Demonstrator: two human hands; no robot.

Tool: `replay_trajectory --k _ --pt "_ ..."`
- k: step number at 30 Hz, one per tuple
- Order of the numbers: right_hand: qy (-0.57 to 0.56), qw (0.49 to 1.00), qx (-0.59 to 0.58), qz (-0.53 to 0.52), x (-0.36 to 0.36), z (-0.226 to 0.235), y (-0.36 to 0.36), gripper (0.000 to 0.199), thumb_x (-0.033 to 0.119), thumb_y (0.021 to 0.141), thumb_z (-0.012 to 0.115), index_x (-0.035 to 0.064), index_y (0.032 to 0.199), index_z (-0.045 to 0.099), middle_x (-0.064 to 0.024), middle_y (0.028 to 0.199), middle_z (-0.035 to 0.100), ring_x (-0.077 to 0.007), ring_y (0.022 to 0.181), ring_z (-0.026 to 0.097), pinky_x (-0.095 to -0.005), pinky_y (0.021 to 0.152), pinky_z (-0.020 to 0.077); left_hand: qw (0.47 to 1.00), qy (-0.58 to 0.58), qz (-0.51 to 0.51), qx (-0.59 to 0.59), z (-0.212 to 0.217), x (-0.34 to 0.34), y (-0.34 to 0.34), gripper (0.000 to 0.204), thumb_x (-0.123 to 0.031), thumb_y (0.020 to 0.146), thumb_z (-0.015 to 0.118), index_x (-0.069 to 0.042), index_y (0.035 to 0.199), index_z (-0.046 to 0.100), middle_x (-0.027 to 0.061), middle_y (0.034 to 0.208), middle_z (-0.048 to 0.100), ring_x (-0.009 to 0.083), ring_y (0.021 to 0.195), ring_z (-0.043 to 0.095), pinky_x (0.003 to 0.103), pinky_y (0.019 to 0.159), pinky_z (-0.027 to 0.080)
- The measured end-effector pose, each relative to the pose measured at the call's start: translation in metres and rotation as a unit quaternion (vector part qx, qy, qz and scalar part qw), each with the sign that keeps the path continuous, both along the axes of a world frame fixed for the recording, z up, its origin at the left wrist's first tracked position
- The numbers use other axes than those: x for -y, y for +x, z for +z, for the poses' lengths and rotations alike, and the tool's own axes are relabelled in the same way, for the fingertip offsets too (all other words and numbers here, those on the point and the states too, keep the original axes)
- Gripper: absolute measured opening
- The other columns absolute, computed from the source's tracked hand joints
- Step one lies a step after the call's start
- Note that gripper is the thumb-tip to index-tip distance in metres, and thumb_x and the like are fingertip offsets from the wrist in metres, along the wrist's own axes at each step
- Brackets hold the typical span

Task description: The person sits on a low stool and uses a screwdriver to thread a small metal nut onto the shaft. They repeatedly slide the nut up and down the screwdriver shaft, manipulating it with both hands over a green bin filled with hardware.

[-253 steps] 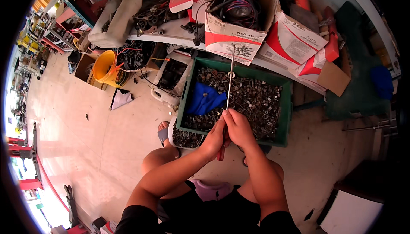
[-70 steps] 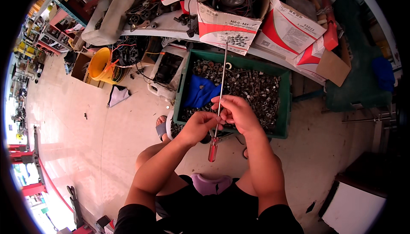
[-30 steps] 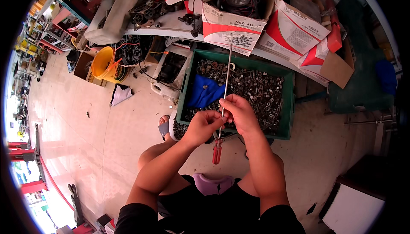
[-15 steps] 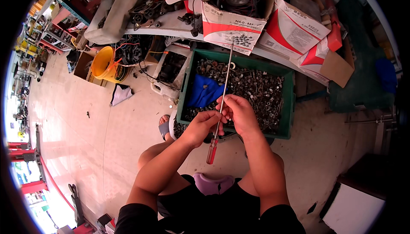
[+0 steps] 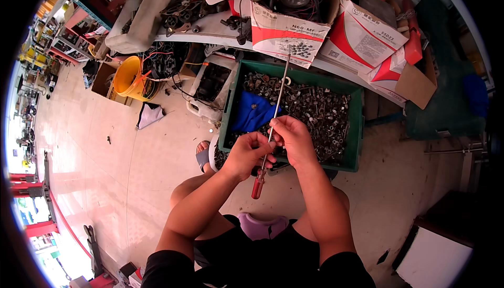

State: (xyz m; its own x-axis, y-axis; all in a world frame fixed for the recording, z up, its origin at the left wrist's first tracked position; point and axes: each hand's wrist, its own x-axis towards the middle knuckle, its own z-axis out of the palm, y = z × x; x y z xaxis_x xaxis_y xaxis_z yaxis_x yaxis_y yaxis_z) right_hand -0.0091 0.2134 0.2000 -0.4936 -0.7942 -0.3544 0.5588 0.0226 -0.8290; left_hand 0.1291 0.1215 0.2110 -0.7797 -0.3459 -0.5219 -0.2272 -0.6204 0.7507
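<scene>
A long screwdriver point(image 5: 258, 184) with a clear red handle slants up and away between my two hands, its thin steel shaft reaching past the far rim of the bin. My left hand point(image 5: 249, 154) pinches the shaft a little above the handle. Farther up, my right hand point(image 5: 292, 137) is closed on the same shaft with thumb and fingers. Both hands are over the near side of a green plastic bin point(image 5: 359, 130) full of loose nuts, bolts and washers point(image 5: 320, 114). A blue cloth point(image 5: 251, 110) lies on the hardware, just beyond my left hand.
Beyond the bin, a shelf carries an open cardboard box point(image 5: 286, 28) of cables and more red-and-white boxes point(image 5: 362, 36). Left of the bin stand a cut white jug point(image 5: 202, 109) and a yellow bucket point(image 5: 126, 78). A white-and-black cloth point(image 5: 150, 116) lies on the floor.
The screwdriver has turned slightly and its handle has shifted a little up and left. My right hand has moved slightly nearer the left along the shaft.
</scene>
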Motion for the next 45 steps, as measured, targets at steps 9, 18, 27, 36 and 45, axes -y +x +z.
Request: replay_trajectory --k 9,18,27,36,45 --pt "-0.041 0.996 0.076 -0.004 0.001 0.015 -0.010 0.033 0.005 0.095 0.062 0.0019 0.127 0.056 -0.0101 0.113 0.067 -0.0192 0.105 0.065 -0.0305 0.089 0.0505 0.999 0.043 -0.033 0.000 -0.003 0.006 0.006 0.018 -0.018 0.102 0.059 0.000 0.101 0.062 0.0077 0.089 0.066 0.0163 0.074 0.066 0.030 0.067 0.057" --pt "-0.042 0.996 0.080 -0.006 0.002 0.008 -0.015 0.042 -0.004 0.090 0.064 -0.0005 0.130 0.053 -0.0136 0.112 0.067 -0.0226 0.105 0.067 -0.0325 0.090 0.0524 0.996 0.058 -0.062 -0.036 -0.008 0.009 0.007 0.025 -0.024 0.105 0.053 -0.001 0.107 0.063 0.0055 0.088 0.066 0.0145 0.078 0.065 0.029 0.070 0.054" --pt "-0.042 0.996 0.072 -0.026 0.006 0.004 -0.010 0.044 -0.003 0.086 0.070 -0.0005 0.127 0.056 -0.0093 0.104 0.067 -0.0191 0.099 0.067 -0.0288 0.085 0.0533 1.000 0.005 0.013 -0.019 -0.002 0.007 0.002 0.017 -0.008 0.092 0.071 0.000 0.099 0.059 0.0063 0.085 0.066 0.0166 0.070 0.069 0.028 0.063 0.060" --pt "-0.020 0.996 0.079 0.038 0.003 0.007 -0.013 0.035 0.011 0.096 0.064 -0.0021 0.127 0.058 -0.0110 0.110 0.068 -0.0181 0.100 0.067 -0.0304 0.086 0.0544 0.999 0.023 -0.017 -0.017 -0.010 0.009 0.006 0.020 -0.019 0.101 0.060 0.001 0.105 0.065 0.0072 0.090 0.069 0.0164 0.081 0.068 0.029 0.073 0.056" --pt "-0.007 0.998 0.062 0.021 0.003 0.005 -0.010 0.021 0.015 0.097 0.063 -0.0007 0.112 0.064 -0.0118 0.100 0.070 -0.0188 0.087 0.070 -0.0317 0.081 0.0564 0.998 -0.031 -0.043 -0.017 -0.002 0.010 0.001 0.016 -0.014 0.096 0.066 0.000 0.105 0.063 0.0057 0.088 0.068 0.0131 0.072 0.064 0.027 0.068 0.054"
